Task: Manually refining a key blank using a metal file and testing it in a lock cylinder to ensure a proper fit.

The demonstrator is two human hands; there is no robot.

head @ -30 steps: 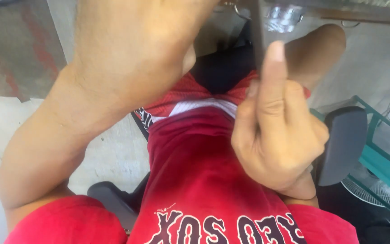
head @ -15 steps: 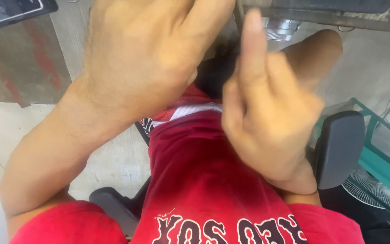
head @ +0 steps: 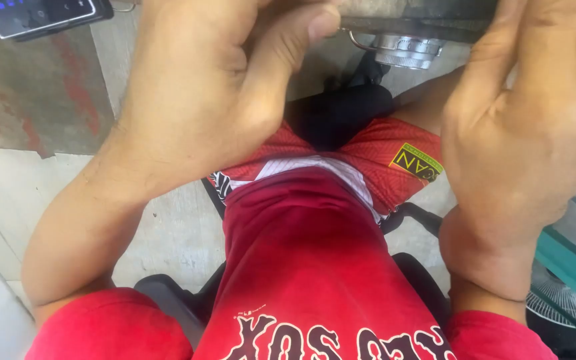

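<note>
- Nearest us, our red shirt (head: pixel 315 267) and the chair (head: pixel 168 297) we sit on
- Our left hand (head: pixel 215 87) is curled, thumb pressed to the dark bar's (head: pixel 421 17) left end
- Our right hand (head: pixel 521 133) wraps its right end; the bar runs left to right between both hands, a metal knob (head: pixel 405 50) beneath

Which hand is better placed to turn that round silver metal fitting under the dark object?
Probably the left hand: its thumb tip lies just beside the silver fitting. The right hand grips the dark object farther off.
</note>
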